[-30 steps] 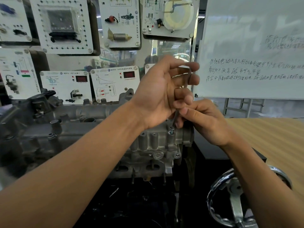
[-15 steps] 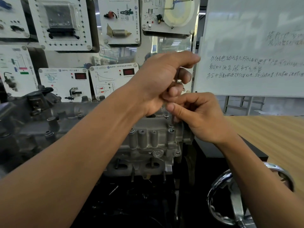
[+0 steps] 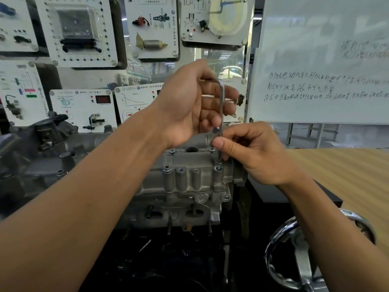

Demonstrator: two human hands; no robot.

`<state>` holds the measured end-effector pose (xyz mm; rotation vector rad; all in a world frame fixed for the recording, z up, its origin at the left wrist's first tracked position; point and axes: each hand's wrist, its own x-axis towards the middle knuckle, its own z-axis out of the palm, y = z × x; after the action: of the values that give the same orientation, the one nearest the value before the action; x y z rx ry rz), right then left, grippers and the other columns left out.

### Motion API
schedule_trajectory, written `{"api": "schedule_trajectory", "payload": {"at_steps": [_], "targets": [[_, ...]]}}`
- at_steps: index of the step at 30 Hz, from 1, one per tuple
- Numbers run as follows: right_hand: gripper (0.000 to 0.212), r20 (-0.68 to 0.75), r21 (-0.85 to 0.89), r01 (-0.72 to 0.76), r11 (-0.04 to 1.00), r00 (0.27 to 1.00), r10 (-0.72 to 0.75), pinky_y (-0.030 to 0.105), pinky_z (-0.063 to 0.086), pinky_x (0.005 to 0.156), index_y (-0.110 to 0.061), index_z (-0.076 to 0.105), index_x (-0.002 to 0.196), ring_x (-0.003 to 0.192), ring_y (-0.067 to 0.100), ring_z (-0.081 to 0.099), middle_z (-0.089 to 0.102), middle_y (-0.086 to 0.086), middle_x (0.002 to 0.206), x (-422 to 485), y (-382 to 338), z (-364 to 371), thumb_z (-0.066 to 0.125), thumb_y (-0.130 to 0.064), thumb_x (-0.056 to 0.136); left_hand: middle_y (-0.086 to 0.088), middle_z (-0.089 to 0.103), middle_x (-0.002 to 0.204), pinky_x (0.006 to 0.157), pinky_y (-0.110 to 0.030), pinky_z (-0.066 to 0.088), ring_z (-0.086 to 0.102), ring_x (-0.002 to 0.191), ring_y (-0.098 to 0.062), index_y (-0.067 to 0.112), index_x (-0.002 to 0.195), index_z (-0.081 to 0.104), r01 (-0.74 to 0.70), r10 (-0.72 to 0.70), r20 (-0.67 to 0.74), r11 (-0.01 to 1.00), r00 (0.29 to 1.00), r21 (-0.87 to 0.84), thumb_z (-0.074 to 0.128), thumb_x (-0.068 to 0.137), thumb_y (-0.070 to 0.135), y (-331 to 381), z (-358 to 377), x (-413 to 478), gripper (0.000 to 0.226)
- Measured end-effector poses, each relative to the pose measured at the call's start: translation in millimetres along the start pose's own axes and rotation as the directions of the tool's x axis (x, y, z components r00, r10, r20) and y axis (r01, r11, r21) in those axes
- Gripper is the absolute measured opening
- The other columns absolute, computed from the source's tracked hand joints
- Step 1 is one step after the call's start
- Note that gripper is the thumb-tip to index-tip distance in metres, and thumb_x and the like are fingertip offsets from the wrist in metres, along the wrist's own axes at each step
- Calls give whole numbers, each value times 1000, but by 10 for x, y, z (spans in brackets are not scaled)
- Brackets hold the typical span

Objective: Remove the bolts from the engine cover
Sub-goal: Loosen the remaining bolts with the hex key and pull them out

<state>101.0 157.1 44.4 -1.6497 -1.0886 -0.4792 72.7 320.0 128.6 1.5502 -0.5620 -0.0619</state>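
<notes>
**Directly over the corner bolt, two hands on the key**

Low on the shaft, the right hand (image 3: 259, 152) pinched the key (image 3: 222, 106) between thumb and curled forefinger, just above the bolt (image 3: 219, 167). The key was L-shaped and stood upright, with its tip down at the bolt head; whether it was seated in the head could not be told. At the top, the left hand (image 3: 189, 106) held the key's short arm between the thumb and the first finger, palm turned toward the camera, with the other fingers loosely bent behind the shaft.

The bolt sat in the near right corner boss of the cover (image 3: 189, 175), directly below the right thumb and touching or nearly touching that hand's lower fingers. Three more bolts showed in the cover: one at the near left boss (image 3: 167, 167) and two farther back (image 3: 172, 152) (image 3: 212, 150) on either side of a round hole.

Beyond the cover hung white display panels (image 3: 80, 32). A whiteboard (image 3: 315, 60) with handwriting stood at the right, above a wooden table (image 3: 347, 175). A chrome handwheel (image 3: 303, 260) lay low on the right, under the right forearm.
</notes>
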Motion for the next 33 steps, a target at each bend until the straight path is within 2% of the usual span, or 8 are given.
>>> {"api": "schedule_trajectory", "payload": {"at_steps": [6, 11, 13, 17, 21, 24, 28, 33], "targets": [[16, -1, 2, -5, 1000, 1000, 5, 24, 47, 57, -18, 74, 76, 57, 9, 56, 63, -1, 60, -16, 1, -21, 67, -25, 89, -8, 67, 80, 55, -23, 46, 55, 59, -16, 9, 87, 73, 12, 29, 239, 986, 971, -169, 47, 83, 33, -59, -129, -86, 36], [15, -3, -33, -16, 999, 1000, 16, 40, 44, 53, -22, 76, 79, 56, 18, 55, 63, 8, 62, -18, 6, -35, 67, -24, 92, -5, 66, 85, 59, -22, 52, 61, 64, -15, 11, 93, 68, 44, 12, 303, 983, 953, -176, 60, 83, 32, -23, -167, -124, 24], [15, -10, -39, -19, 999, 1000, 19, 40, 43, 51, -26, 76, 80, 55, 17, 54, 63, 5, 61, -18, 6, -23, 67, -24, 92, -3, 64, 80, 53, -20, 53, 62, 60, -15, 15, 86, 63, 23, -6, 232, 997, 973, -72, 69, 79, 37, 26, -123, -120, 24], [25, 19, -68, -22, 997, 1000, 23, 30, 37, 48, -31, 72, 71, 51, 16, 47, 56, 10, 57, -2, 5, 7, 65, -22, 93, 2, 59, 56, 39, -16, 35, 51, 38, -13, 19, 64, 53, 6, 30, -135, 967, 990, 253, 72, 84, 45, 88, 18, -37, 37], [28, 45, -96, -13, 995, 999, 17, 31, 33, 48, -15, 67, 67, 50, 25, 42, 51, 18, 57, -1, 10, -7, 63, -18, 95, -1, 54, 50, 38, -15, 27, 37, 31, -10, 16, 57, 50, 39, -8, -223, 990, 975, 136, 57, 94, 32, 75, 60, 38, 40], [35, 40, -107, -7, 994, 999, 11, 36, 33, 49, 4, 63, 69, 52, 34, 42, 50, 24, 58, -12, 34, -26, 63, -19, 95, -3, 59, 55, 35, -16, 32, 44, 34, -9, 14, 64, 54, 51, -60, -157, 997, 986, -59, 45, 95, 24, 28, 25, 37, 34], [37, 23, -105, -4, 994, 1000, 7, 36, 36, 50, 6, 64, 70, 53, 35, 46, 54, 19, 58, -18, 61, -61, 63, -21, 95, -8, 67, 70, 43, -19, 48, 68, 56, -19, 7, 88, 60, 59, -36, 81, 951, 996, -305, 37, 97, 23, -8, -28, -37, 29], [36, 35, -110, -19, 994, 999, 22, 19, 35, 51, 1, 62, 66, 49, 18, 44, 55, 13, 56, -12, 73, -81, 63, -20, 95, -4, 64, 84, 57, -23, 52, 74, 78, -23, 7, 103, 62, 40, 34, 242, 955, 970, -294, 50, 91, 27, -23, -23, -89, 27]]}}
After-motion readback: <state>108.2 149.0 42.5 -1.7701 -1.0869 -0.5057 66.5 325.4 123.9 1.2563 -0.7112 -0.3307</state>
